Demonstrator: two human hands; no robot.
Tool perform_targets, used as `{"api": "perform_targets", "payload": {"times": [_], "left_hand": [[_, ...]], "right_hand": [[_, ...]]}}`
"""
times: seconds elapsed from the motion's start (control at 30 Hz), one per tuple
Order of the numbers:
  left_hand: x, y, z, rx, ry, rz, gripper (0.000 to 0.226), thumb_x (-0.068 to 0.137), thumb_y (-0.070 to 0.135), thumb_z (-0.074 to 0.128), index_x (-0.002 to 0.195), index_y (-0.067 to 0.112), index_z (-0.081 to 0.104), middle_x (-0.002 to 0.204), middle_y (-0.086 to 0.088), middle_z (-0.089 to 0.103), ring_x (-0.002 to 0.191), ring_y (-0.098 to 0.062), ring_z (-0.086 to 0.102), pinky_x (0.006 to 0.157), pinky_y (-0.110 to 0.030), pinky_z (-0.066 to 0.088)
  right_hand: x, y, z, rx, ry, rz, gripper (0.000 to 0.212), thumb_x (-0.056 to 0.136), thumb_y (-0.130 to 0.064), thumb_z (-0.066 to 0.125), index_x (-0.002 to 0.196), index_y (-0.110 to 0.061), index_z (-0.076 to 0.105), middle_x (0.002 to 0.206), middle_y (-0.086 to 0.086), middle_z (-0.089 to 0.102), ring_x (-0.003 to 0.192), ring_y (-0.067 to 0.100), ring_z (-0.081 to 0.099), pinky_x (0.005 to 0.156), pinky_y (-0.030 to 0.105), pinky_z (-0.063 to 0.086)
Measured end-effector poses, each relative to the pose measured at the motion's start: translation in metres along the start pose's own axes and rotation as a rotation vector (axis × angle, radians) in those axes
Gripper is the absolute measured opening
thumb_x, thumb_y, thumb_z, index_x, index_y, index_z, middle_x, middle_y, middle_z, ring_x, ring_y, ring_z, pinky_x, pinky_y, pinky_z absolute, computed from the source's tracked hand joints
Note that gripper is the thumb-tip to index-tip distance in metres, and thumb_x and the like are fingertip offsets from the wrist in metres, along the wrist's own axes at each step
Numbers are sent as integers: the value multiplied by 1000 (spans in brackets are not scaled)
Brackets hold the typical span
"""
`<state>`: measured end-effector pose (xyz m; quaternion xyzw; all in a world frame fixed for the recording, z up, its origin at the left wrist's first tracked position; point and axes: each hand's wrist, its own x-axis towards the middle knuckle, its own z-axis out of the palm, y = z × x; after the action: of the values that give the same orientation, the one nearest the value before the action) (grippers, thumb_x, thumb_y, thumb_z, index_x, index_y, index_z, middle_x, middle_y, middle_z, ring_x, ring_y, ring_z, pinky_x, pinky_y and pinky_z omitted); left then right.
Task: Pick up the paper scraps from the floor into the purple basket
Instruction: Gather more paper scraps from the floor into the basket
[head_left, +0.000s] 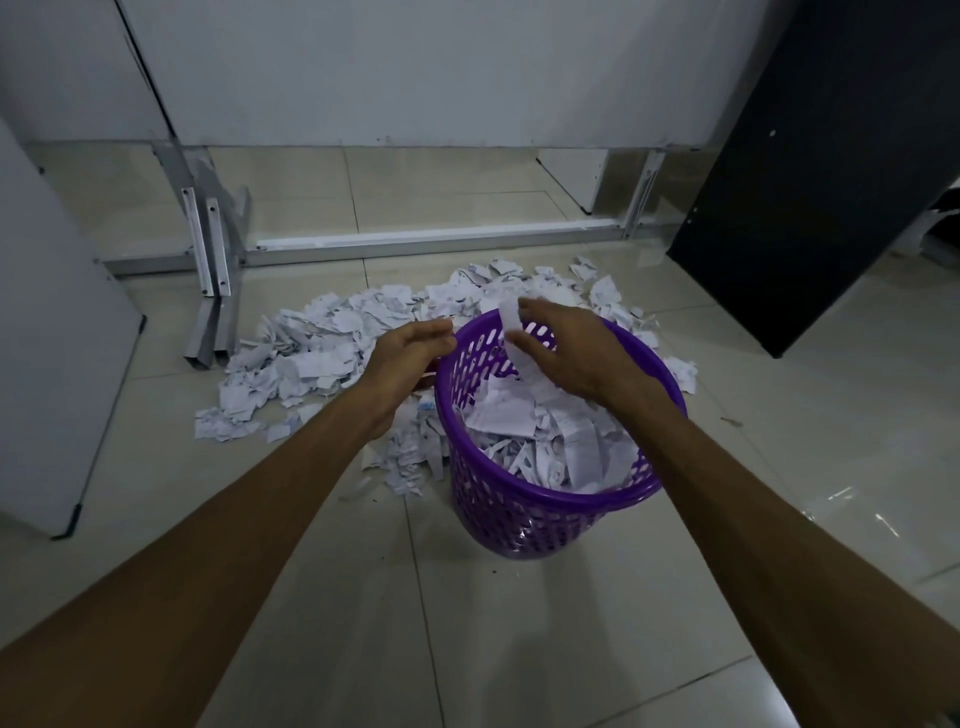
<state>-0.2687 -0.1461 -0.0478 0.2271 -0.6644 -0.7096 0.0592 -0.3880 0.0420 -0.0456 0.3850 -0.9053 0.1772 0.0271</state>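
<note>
My right hand (566, 353) hangs over the basket (545, 499) at mid-frame, fingers spread and loose, with a long strip (514, 332) against the fingertips; whether I am pinching it or it is already falling, I cannot tell from this angle. My left hand (410, 358) sits just left of the rim, fingers straight and together, holding nothing that I can see, though its palm side is hidden.

The basket stands on the floor (519, 623) and is well filled, scraps lying high against its walls. The main pile (332, 343) spreads behind and to the left of it, towards the upper middle of the frame, with more scraps at its left foot.

The risks, as I judge them: the strip is light and long, so it may drift past the far rim and land back on the pile. With paper heaped this loosely, another handful could spill over unless I press it down. My forearm crosses the near rim closely; a careless pull back could tip the basket.
</note>
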Motion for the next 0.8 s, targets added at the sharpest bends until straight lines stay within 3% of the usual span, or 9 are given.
{"api": "perform_targets", "payload": {"times": [0.07, 0.17, 0.27, 0.37, 0.43, 0.5, 0.6, 0.7, 0.8], "left_hand": [[-2, -2, -2, 8, 10, -12, 22, 92, 17, 63, 114, 19, 67, 100, 1, 72, 83, -13, 68, 67, -21, 52], [-5, -3, -8, -4, 44, -20, 22, 92, 20, 64, 114, 18, 67, 104, 1, 72, 85, -13, 68, 66, -22, 53], [-11, -3, -15, -54, 78, -29, 23, 92, 21, 65, 114, 19, 68, 108, 1, 72, 90, -16, 69, 70, -23, 56], [-17, -4, -21, -33, 75, -30, 23, 93, 23, 63, 115, 21, 68, 112, 1, 71, 100, -21, 69, 85, -30, 53], [-21, -5, -25, -25, 82, -29, 21, 93, 23, 63, 114, 21, 68, 112, 1, 71, 102, -22, 68, 89, -33, 53], [-24, -5, -28, -27, 87, -30, 21, 94, 23, 62, 114, 20, 68, 113, 2, 71, 104, -23, 68, 93, -35, 52], [-25, -6, -31, -22, 96, -29, 23, 95, 23, 61, 117, 19, 67, 115, 2, 70, 104, -23, 68, 86, -31, 54], [-25, -6, -31, -31, 86, -33, 24, 94, 24, 63, 117, 20, 67, 115, 2, 70, 103, -22, 68, 84, -29, 53], [-24, -6, -30, -35, 69, -41, 27, 93, 26, 64, 119, 20, 66, 115, 3, 70, 100, -19, 69, 94, -34, 52]], "right_hand": [[-1, 0, 6, -35, -41, -32, 50, 97, -56, 48, 126, -19, 66, 152, 1, 45, 134, 20, 47, 104, 41, 45], [-4, -2, 10, -30, -36, -43, 44, 98, -52, 49, 123, -21, 68, 152, -3, 45, 129, 19, 52, 98, 41, 49], [-13, -10, 15, -33, -215, -56, 37, 102, -43, 46, 120, -21, 69, 122, 3, 69, 97, 21, 66, 82, 36, 51], [-26, -12, 30, -4, -494, 58, 40, 104, -42, 40, 108, -17, 71, 95, 5, 70, 75, 14, 60, 77, 31, 43], [-38, -13, 40, -45, -643, 124, 48, 105, -49, 30, 115, -19, 67, 114, 11, 67, 95, 21, 62, 91, 38, 45], [-44, -11, 46, -156, -799, 205, 56, 104, -56, 19, 146, -27, 43, 152, 8, 43, 136, 27, 43, 115, 47, 29], [-46, -6, 56, -173, -944, 336, 70, 94, -71, 13, 155, -37, 16, 164, -4, 13, 151, 26, 16, 119, 59, 10], [-46, -7, 51, 159, -850, 410, 72, 95, -70, 19, 147, -25, 42, 152, 9, 43, 135, 27, 45, 116, 53, 27], [-37, -11, 34, 367, -632, 424, 64, 102, -58, 27, 146, -15, 45, 153, 12, 41, 132, 26, 46, 116, 45, 31]]}}
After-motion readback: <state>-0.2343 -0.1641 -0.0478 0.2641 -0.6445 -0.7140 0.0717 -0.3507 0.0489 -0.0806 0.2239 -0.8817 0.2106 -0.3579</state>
